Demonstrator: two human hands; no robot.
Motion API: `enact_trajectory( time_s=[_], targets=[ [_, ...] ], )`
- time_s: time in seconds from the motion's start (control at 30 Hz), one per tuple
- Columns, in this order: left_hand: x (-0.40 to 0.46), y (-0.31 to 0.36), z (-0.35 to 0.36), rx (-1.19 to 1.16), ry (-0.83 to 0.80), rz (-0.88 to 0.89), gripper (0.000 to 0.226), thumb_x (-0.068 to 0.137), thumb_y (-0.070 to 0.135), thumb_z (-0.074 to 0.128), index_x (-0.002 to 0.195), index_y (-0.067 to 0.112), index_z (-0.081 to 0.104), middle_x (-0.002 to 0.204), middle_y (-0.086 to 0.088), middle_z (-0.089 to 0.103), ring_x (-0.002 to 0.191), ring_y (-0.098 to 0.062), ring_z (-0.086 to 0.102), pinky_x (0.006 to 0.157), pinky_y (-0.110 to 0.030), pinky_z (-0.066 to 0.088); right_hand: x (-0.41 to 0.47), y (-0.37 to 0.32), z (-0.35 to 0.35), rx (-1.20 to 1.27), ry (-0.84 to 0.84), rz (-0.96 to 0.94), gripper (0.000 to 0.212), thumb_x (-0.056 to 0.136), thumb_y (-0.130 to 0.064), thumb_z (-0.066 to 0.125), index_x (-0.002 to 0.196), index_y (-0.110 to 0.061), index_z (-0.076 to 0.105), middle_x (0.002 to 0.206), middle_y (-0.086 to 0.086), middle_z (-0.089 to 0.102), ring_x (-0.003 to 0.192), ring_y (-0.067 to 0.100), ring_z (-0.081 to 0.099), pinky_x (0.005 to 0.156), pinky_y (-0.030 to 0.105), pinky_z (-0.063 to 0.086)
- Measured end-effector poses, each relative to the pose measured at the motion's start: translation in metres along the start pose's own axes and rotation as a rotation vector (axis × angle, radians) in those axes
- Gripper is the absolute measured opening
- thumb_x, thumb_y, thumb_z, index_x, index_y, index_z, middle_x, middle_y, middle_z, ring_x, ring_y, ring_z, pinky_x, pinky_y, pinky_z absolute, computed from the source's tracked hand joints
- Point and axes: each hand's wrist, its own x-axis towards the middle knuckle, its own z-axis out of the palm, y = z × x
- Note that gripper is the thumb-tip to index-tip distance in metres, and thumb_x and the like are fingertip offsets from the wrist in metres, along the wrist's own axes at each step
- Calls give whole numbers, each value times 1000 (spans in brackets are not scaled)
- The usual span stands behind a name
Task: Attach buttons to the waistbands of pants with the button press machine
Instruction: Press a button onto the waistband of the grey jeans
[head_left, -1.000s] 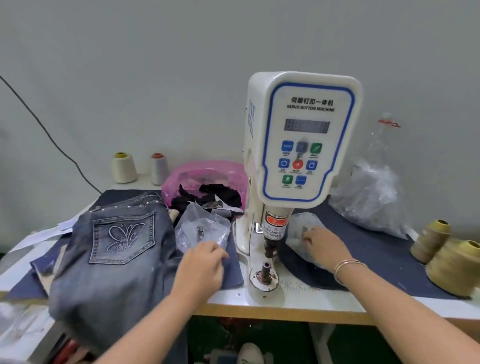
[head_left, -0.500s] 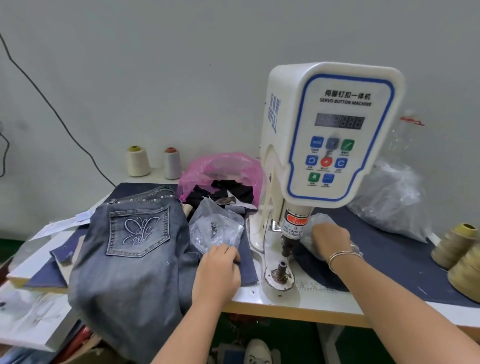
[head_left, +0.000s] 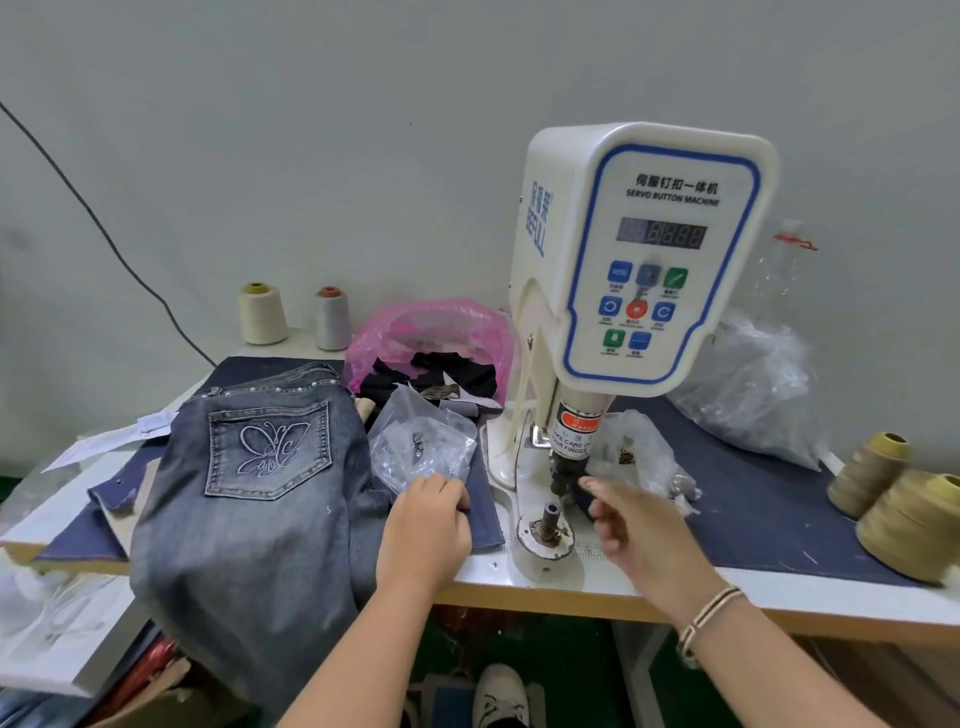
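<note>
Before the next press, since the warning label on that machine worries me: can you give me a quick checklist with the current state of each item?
1. Lower die post free of fabric: ok, bare.
2. Right hand away from the press head: not ok, fingertips right beside it.
3. Button held in right hand: cannot tell, too small to see.
4. Jeans waistband under the press: not ok, jeans lie left of the machine.
5. Left hand out of the press zone: ok, on the clear bag by the jeans.

open gap between press head (head_left: 570, 470) and lower die (head_left: 548, 517), jeans (head_left: 249, 499) crowding left, bags (head_left: 641, 457) right
</note>
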Motion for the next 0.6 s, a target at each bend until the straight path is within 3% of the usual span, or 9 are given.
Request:
enact_trajectory(
  time_s=[0.13,0.33,0.47,0.6],
  targets=[
    [-2,0,0,13,-9,16,14,85,10,50,92,17,61,93,6,58,90,-16,48,81,-26,39,-18,10,18,248,-103,191,6,87,-6,62,88,-1,65,53,3,52,36,7,42,30,14,29],
    [-2,1,1,0,10,1,14,84,7,52,89,15,63,88,5,59,86,-17,50,78,-26,40,-29,9,29,398,-149,328,26,64,-9,70,88,-1,65,52,4,52,34,7,42,28,14,32],
    [-2,1,0,6,6,4,14,85,9,50,90,16,62,90,6,58,86,-15,47,78,-25,39,-29,10,33,482,-139,361,10,83,-9,62,89,-2,65,50,2,50,33,6,42,27,13,31],
    [-2,0,0,9,0,5,15,86,9,50,91,16,62,91,6,58,87,-15,48,80,-27,41,-26,13,34,508,-106,355,12,90,-12,59,87,-2,63,48,2,49,33,6,42,27,13,32]
  ],
)
